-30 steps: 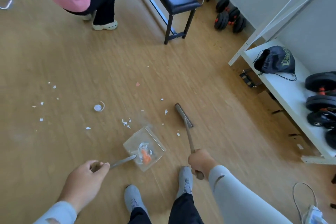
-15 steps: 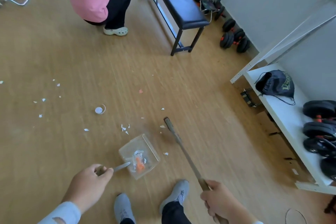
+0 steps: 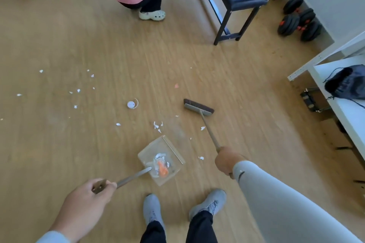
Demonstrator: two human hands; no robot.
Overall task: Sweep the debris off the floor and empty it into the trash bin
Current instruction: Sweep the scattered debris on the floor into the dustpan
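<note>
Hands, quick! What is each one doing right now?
Left hand: closed, gripping the dustpan by its handle.
Right hand: closed, gripping the broom by its stick.

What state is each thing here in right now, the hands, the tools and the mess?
left hand: grips the dustpan handle
right hand: grips the broom handle
dustpan: on the floor, holding white and orange scraps
broom: head on the floor beyond the dustpan
white scraps: scattered loose on the floor, unswept
round cap: lying loose on the floor
</note>
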